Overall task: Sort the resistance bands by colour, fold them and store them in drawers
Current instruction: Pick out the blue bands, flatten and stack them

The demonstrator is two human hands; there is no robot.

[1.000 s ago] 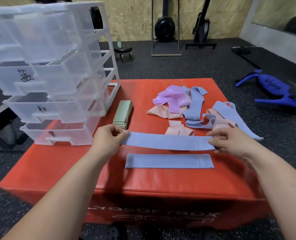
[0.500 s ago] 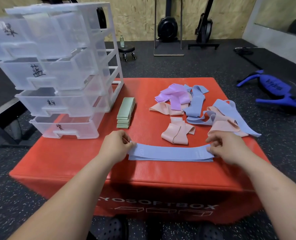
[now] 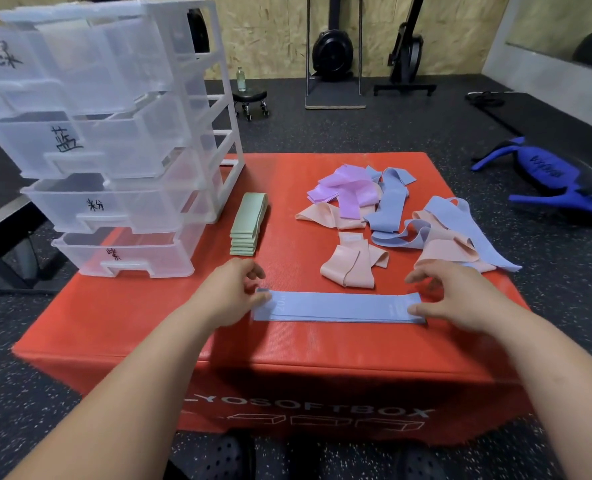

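Left hand (image 3: 230, 294) pinching one end, right hand (image 3: 460, 299) spread over the other, a person squares blue bands (image 3: 339, 306), separate a second ago, at 6 o'clock on the worktop (image 3: 142, 323); folding likely follows.

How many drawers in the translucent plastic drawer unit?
4, stacked vertically: top drawer, second drawer, third drawer, bottom drawer. None apparently hidden.
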